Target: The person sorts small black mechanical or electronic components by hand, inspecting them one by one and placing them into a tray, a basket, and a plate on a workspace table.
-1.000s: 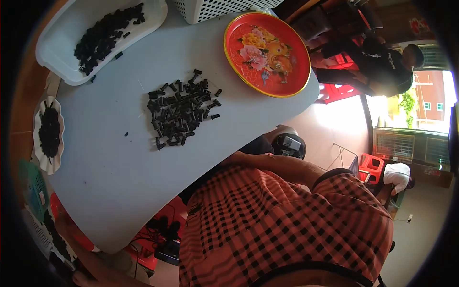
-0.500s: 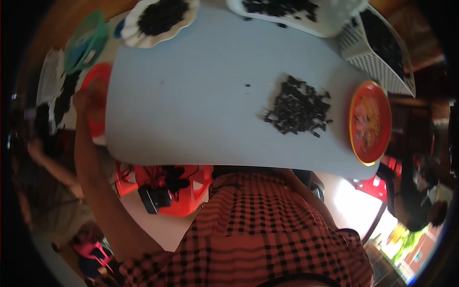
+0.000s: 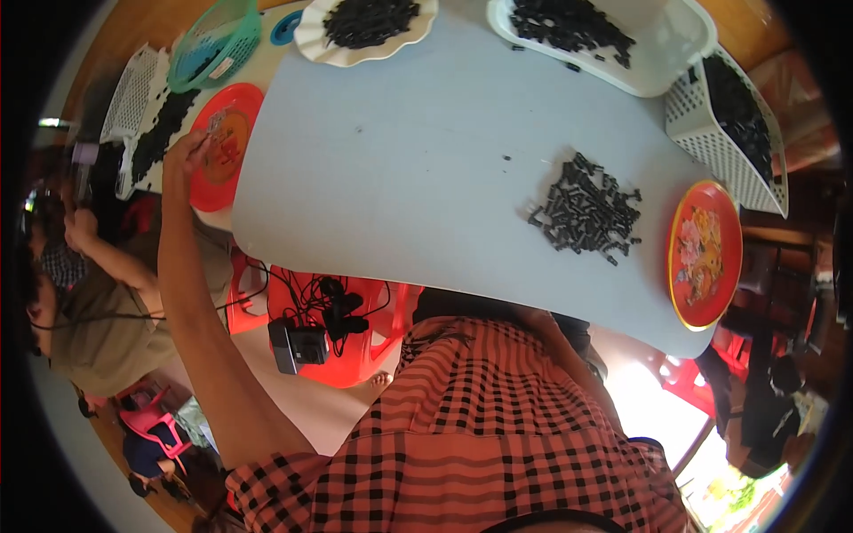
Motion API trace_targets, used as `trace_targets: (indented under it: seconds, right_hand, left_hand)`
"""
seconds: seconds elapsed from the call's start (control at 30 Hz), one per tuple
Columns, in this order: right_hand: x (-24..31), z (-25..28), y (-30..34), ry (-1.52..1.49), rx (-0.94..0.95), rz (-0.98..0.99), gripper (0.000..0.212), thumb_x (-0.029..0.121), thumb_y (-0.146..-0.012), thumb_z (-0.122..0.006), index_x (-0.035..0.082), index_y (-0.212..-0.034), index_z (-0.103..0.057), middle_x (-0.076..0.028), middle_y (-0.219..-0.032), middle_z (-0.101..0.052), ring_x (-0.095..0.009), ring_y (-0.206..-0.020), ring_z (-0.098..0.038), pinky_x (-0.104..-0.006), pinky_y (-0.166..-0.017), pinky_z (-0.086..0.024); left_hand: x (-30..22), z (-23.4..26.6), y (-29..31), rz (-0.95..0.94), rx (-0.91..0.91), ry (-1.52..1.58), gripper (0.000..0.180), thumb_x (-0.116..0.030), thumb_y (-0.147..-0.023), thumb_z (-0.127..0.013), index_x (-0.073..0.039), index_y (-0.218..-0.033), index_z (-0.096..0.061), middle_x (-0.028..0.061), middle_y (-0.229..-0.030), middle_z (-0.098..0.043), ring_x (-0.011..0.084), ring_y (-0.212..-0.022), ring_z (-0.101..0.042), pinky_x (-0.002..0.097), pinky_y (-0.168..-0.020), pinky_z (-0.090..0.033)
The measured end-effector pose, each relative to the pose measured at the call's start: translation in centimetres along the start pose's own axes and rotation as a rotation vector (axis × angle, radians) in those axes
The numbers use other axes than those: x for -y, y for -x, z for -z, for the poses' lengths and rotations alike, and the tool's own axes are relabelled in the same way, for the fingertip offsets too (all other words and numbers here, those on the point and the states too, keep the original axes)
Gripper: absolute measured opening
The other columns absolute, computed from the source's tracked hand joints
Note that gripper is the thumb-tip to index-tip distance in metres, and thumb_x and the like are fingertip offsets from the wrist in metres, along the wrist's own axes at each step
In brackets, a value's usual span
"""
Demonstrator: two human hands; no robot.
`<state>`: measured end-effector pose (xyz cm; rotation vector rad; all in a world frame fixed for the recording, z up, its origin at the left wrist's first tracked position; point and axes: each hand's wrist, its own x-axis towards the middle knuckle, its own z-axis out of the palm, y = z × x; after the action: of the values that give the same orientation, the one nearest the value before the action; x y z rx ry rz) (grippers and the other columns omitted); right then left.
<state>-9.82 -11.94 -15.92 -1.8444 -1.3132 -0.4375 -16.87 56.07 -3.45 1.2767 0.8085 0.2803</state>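
One small clear packet (image 3: pixel 216 124) is pinched by the left hand (image 3: pixel 185 151) over the upper-left orange plate (image 3: pixel 211 182), seemingly for setting down next; the right hand is unseen.

Two red plates (image 3: pixel 227 147) (image 3: pixel 704 253), two white baskets (image 3: pixel 737 124) (image 3: pixel 133 98), one teal basket (image 3: pixel 216 40).

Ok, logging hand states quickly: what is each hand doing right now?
Left hand: raised over the round orange plastic plate, fingers pinched on something small; what it is cannot be told.
Right hand: not in view.
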Motion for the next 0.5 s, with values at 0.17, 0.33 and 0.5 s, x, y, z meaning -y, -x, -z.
trace_targets:
  seconds: [0.17, 0.33, 0.5]
  right_hand:
    - [-0.5, 1.1, 5.0, 0.302, 0.005, -0.023, 0.028, 0.009, -0.088, -0.053, -0.002, -0.113, -0.056, -0.012, -0.095, -0.066, -0.021, -0.073, -0.062, -0.0261, -0.067, -0.052]
    - [-0.6, 0.9, 10.4, 0.577, 0.025, -0.079, 0.029, 0.009, -0.087, -0.054, -0.003, -0.114, -0.055, -0.012, -0.095, -0.066, -0.021, -0.073, -0.061, -0.0252, -0.067, -0.052]
    - [-1.7, -1.8, 11.4, 0.047, 0.234, -0.660, 0.039, 0.016, -0.083, -0.059, 0.001, -0.118, -0.053, -0.013, -0.094, -0.064, -0.024, -0.082, -0.061, -0.0359, -0.071, -0.051]
  left_hand:
    - [0.6, -10.2, 4.2, -0.380, 0.317, -0.309, 0.018, -0.002, -0.087, -0.058, 0.004, -0.104, -0.060, 0.0087, -0.104, -0.061, 0.0176, -0.100, -0.058, 0.0258, -0.092, -0.047]
    - [-1.6, -21.3, 11.1, -0.122, 0.370, -0.134, 0.020, -0.006, -0.089, -0.056, 0.002, -0.107, -0.056, 0.0062, -0.100, -0.057, 0.0153, -0.095, -0.054, 0.0268, -0.090, -0.042]
    - [-0.4, -43.9, 24.6, -0.091, 0.849, -0.294, 0.015, -0.004, -0.083, -0.053, 0.002, -0.097, -0.057, 0.0040, -0.086, -0.052, 0.0129, -0.076, -0.047, 0.0239, -0.074, -0.039]
